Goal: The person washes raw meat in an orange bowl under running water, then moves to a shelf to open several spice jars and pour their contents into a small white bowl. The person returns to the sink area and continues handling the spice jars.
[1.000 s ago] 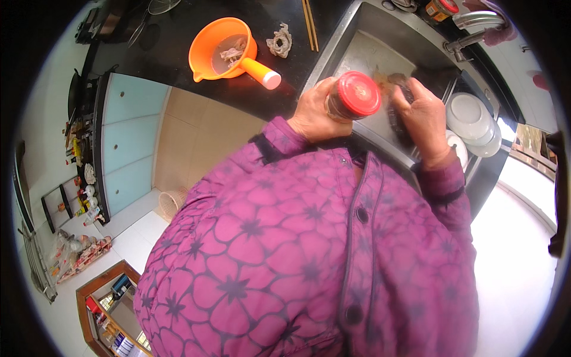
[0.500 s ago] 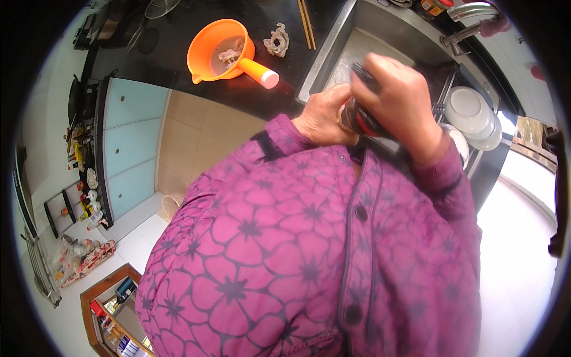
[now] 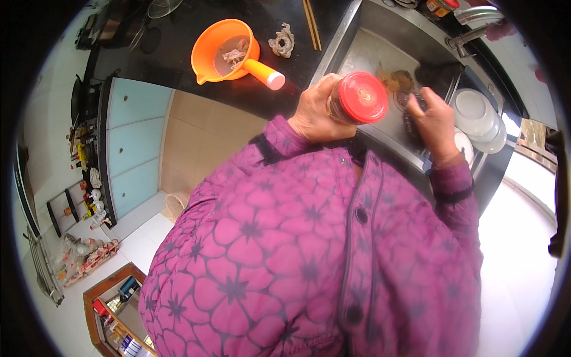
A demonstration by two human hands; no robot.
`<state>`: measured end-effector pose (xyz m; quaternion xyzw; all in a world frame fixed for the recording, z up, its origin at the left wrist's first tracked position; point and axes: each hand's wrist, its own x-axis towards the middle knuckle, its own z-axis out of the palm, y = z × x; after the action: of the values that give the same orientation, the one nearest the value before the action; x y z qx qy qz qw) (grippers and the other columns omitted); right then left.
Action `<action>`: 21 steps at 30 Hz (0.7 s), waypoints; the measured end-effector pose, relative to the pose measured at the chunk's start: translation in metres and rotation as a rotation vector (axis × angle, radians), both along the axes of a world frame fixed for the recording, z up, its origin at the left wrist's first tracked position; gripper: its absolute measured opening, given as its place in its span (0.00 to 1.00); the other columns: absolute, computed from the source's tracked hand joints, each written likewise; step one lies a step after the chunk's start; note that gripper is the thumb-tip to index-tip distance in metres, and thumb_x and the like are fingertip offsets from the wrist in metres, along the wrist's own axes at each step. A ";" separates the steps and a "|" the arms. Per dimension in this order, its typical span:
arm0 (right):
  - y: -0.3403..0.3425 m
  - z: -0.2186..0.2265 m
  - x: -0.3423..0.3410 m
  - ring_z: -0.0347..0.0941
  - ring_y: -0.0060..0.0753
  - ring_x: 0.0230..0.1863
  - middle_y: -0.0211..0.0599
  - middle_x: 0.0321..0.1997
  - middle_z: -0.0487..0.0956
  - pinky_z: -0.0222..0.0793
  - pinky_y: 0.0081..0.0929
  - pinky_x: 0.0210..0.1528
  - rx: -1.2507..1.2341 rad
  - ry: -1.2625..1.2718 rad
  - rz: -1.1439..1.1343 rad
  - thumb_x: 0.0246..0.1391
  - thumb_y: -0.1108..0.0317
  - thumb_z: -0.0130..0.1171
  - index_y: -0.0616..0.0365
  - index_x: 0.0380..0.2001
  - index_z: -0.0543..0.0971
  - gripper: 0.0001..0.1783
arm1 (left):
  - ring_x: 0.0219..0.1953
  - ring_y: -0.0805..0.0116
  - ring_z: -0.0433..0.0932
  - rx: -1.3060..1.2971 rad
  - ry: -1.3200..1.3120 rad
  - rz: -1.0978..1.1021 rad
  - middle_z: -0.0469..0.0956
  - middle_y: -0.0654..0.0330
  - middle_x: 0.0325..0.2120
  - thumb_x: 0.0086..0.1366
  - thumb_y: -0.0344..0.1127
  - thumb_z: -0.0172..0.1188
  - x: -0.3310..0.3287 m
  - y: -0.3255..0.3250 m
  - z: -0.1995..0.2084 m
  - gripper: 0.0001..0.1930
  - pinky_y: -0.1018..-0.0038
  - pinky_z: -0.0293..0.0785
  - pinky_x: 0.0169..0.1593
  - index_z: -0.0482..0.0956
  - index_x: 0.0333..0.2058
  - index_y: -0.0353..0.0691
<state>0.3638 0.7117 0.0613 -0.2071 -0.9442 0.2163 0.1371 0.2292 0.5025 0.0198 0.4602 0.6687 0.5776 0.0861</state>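
Observation:
My left hand (image 3: 315, 111) is closed around a glass jar with dark contents, held over the sink's near edge. Its red screw lid (image 3: 362, 97) faces up. To the right, over the sink, my right hand (image 3: 436, 122) is closed on a dark, coarse-textured pad (image 3: 410, 117). Part of the pad is hidden by the fingers, and its exact kind is unclear. A gap separates it from the jar. Below them lies the metal sink (image 3: 370, 50), with brownish scraps (image 3: 397, 80) on its bottom.
An orange handled scoop (image 3: 201, 56) holding cloudy liquid and pale pieces stands on the black counter, beside a crumpled grey rag (image 3: 282, 41) and chopsticks (image 3: 311, 24). White bowls (image 3: 476, 113) are stacked right of the sink. A faucet (image 3: 464, 40) is at the far right.
My right hand has moved off the jar, to the right over the sink, taking the dark pad along. The jar's red lid has come into full view in my left hand.

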 end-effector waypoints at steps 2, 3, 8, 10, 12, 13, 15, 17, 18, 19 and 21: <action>0.005 0.009 0.000 0.74 0.51 0.28 0.48 0.27 0.76 0.70 0.35 0.30 -0.093 0.145 -0.058 0.53 0.63 0.64 0.61 0.29 0.75 0.12 | 0.39 0.54 0.79 -0.010 0.026 -0.013 0.76 0.55 0.36 0.38 0.31 0.70 -0.001 -0.001 0.000 0.30 0.67 0.76 0.44 0.73 0.45 0.43; 0.004 0.016 0.000 0.74 0.49 0.27 0.47 0.27 0.77 0.71 0.32 0.31 -0.102 0.274 -0.007 0.51 0.65 0.67 0.62 0.30 0.76 0.12 | 0.39 0.53 0.79 -0.007 0.013 -0.032 0.76 0.56 0.36 0.38 0.31 0.70 -0.002 0.000 0.000 0.30 0.67 0.76 0.44 0.73 0.45 0.43; -0.032 0.054 -0.009 0.74 0.44 0.26 0.42 0.25 0.75 0.71 0.31 0.29 -0.039 0.403 0.170 0.45 0.67 0.69 0.59 0.26 0.76 0.12 | 0.39 0.54 0.79 -0.040 0.028 -0.039 0.76 0.56 0.35 0.40 0.31 0.70 0.000 0.008 0.005 0.27 0.67 0.76 0.44 0.74 0.44 0.43; -0.046 0.059 -0.018 0.73 0.44 0.25 0.39 0.24 0.74 0.71 0.34 0.29 -0.019 0.382 0.294 0.43 0.67 0.69 0.58 0.25 0.74 0.12 | 0.39 0.54 0.79 -0.069 0.014 -0.083 0.76 0.56 0.36 0.41 0.31 0.69 -0.001 0.010 0.009 0.26 0.67 0.76 0.45 0.75 0.44 0.42; -0.049 0.061 -0.029 0.73 0.47 0.26 0.42 0.24 0.74 0.70 0.36 0.28 -0.003 0.391 0.290 0.44 0.67 0.67 0.58 0.25 0.74 0.12 | 0.40 0.54 0.79 -0.133 -0.023 -0.142 0.76 0.55 0.36 0.42 0.31 0.69 0.002 0.008 0.014 0.26 0.67 0.76 0.45 0.76 0.44 0.42; -0.049 0.061 -0.034 0.73 0.49 0.26 0.44 0.25 0.74 0.70 0.35 0.29 0.011 0.369 0.297 0.45 0.68 0.67 0.60 0.26 0.74 0.11 | 0.42 0.52 0.79 -0.186 -0.115 -0.163 0.77 0.53 0.38 0.42 0.32 0.68 0.002 0.006 0.016 0.26 0.66 0.76 0.47 0.76 0.45 0.41; -0.046 0.059 -0.045 0.73 0.52 0.28 0.47 0.27 0.75 0.70 0.36 0.30 0.017 0.323 0.268 0.46 0.67 0.66 0.60 0.27 0.74 0.11 | 0.43 0.51 0.79 -0.193 -0.181 -0.192 0.77 0.52 0.38 0.42 0.32 0.68 0.004 0.007 0.017 0.27 0.65 0.76 0.47 0.75 0.45 0.41; -0.045 0.055 -0.057 0.74 0.51 0.29 0.46 0.27 0.76 0.71 0.36 0.31 0.076 0.330 0.347 0.46 0.65 0.66 0.59 0.27 0.74 0.12 | 0.42 0.49 0.79 -0.262 -0.186 -0.210 0.77 0.50 0.37 0.42 0.34 0.69 0.005 0.008 0.016 0.28 0.64 0.76 0.47 0.74 0.46 0.41; -0.043 0.053 -0.062 0.74 0.50 0.29 0.45 0.27 0.76 0.71 0.36 0.31 0.106 0.345 0.382 0.46 0.65 0.66 0.59 0.27 0.74 0.12 | 0.42 0.48 0.79 -0.267 -0.165 -0.211 0.77 0.50 0.37 0.42 0.34 0.69 0.006 0.010 0.016 0.28 0.63 0.76 0.47 0.74 0.46 0.42; -0.042 0.048 -0.067 0.75 0.51 0.30 0.46 0.28 0.77 0.72 0.37 0.31 0.096 0.366 0.466 0.48 0.63 0.64 0.58 0.28 0.75 0.11 | 0.41 0.47 0.79 -0.272 -0.150 -0.206 0.77 0.50 0.37 0.42 0.34 0.69 0.006 0.012 0.015 0.28 0.63 0.76 0.47 0.74 0.46 0.42; -0.028 0.037 -0.073 0.76 0.52 0.31 0.47 0.28 0.77 0.72 0.38 0.31 0.079 0.267 0.313 0.50 0.62 0.63 0.58 0.28 0.75 0.12 | 0.41 0.48 0.79 -0.279 -0.102 -0.121 0.77 0.52 0.37 0.41 0.34 0.70 0.007 0.013 0.016 0.29 0.63 0.77 0.45 0.74 0.46 0.42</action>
<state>0.2905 0.6834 0.0983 -0.0217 -0.9461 0.2232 0.2336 0.2365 0.5157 0.0355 0.4533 0.7081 0.4956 0.2179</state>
